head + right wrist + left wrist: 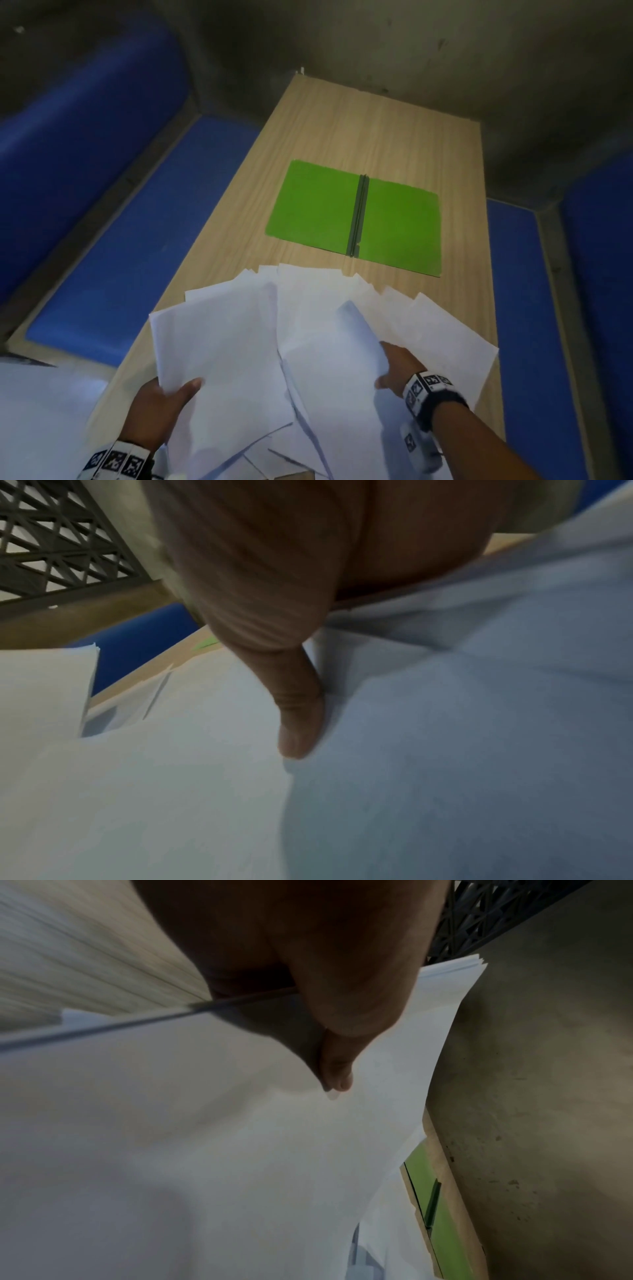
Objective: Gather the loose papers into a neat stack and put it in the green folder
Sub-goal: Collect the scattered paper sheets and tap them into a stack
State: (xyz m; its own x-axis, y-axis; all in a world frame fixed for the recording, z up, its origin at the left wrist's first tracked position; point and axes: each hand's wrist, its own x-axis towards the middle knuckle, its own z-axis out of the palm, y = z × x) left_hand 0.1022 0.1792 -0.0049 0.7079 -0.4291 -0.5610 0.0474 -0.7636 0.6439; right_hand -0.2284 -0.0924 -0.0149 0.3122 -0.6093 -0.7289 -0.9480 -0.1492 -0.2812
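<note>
Plainly, the loose papers (308, 342) are blank white sheets, fanned out in an untidy spread over the near end of the wooden worktop (342, 137), their far corners sticking out at different angles like the edge of a hand of cards. Some sheets overlap and one near the right side curls upward at its corner. The left hand (157, 411) grips a bundle of sheets at its near left edge, thumb lying on top and fingers underneath; the left wrist view shows the thumb (337, 1066) pressed flat on the top sheet with the thin edges of several sheets running out from under the palm. The right hand (397, 370) holds the right part of the spread, thumb on top of the paper and the fingers hidden beneath a lifted sheet; the right wrist view shows the thumb (301, 723) pushed into a fold between two sheets. Both wrists carry bands with black and white square markers.

The green folder (356, 216) lies open and flat on the worktop just beyond the papers, well apart from both hands, its two bright green leaves joined by a darker green spine strip down the middle. Nothing lies on it. Blue padded benches (137, 240) run along both sides of the worktop, and a grey wall rises behind
</note>
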